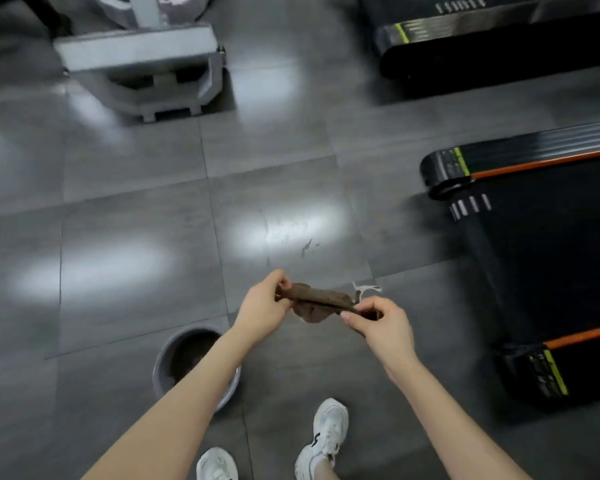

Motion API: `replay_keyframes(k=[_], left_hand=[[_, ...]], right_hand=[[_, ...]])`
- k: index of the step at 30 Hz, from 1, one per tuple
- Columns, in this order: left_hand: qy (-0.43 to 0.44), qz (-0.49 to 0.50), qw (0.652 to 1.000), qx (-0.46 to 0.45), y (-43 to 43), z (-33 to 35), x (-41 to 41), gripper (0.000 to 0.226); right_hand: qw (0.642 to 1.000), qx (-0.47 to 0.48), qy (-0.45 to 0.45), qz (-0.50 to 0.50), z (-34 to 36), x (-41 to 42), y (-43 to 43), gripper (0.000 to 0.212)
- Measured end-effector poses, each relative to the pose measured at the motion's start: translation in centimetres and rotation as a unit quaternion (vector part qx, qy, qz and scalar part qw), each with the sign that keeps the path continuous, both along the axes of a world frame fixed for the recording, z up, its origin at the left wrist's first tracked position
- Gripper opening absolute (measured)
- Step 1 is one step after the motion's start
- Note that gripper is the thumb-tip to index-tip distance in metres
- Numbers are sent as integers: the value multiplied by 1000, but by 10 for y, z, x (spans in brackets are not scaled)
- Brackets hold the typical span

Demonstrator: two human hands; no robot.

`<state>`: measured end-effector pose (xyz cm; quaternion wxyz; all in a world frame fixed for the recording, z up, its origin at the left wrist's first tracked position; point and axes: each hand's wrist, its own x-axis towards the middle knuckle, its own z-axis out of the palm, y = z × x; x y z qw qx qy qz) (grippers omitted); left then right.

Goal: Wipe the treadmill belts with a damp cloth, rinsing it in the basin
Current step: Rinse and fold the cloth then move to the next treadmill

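A brown cloth (321, 301) is stretched and twisted between both hands, held above the grey tiled floor. My left hand (262, 308) grips its left end and my right hand (381, 325) grips its right end. A round grey basin (161, 368) with dark water stands on the floor at the lower left, partly hidden by my left forearm. The near treadmill's black belt (555, 258), edged in orange, lies to the right of my hands. A second treadmill (492, 43) sits farther back at the upper right.
A grey metal machine base (142, 67) stands at the upper left. White shoes (326, 434) are at the bottom, right of the basin. A white scuff mark (364, 291) shows on the tile behind the cloth. Open floor lies between the machines.
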<state>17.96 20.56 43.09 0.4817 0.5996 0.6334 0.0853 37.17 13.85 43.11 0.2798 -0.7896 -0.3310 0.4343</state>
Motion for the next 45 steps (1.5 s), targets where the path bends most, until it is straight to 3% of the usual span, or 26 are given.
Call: replay_keyframes(k=[5, 14, 27, 30, 33, 37, 40, 42, 45], left_hand=[[2, -34, 998, 51, 61, 56, 90, 21], [21, -89, 985, 147, 227, 110, 188, 10], [45, -158, 975, 151, 509, 123, 340, 13], [35, -161, 981, 107, 569, 117, 390, 10], [-92, -33, 993, -63, 623, 122, 440, 10], [-192, 13, 966, -174, 694, 137, 509, 16], [-241, 8, 941, -236, 751, 146, 553, 20], [-256, -36, 924, -281, 789, 151, 581, 32], [-252, -82, 913, -311, 856, 157, 623, 37]], right_hand=[[991, 56, -115, 32, 65, 80, 46, 27], [991, 101, -20, -89, 98, 174, 192, 16], [981, 105, -4, -162, 107, 301, 458, 16], [975, 94, -23, -198, 103, 339, 513, 15], [962, 86, -22, -257, 98, 371, 572, 15], [905, 142, 190, -353, 111, 407, 661, 12], [857, 151, 330, -366, 126, 446, 722, 15], [848, 155, 366, -351, 130, 472, 760, 21], [842, 150, 349, -382, 128, 514, 815, 20]])
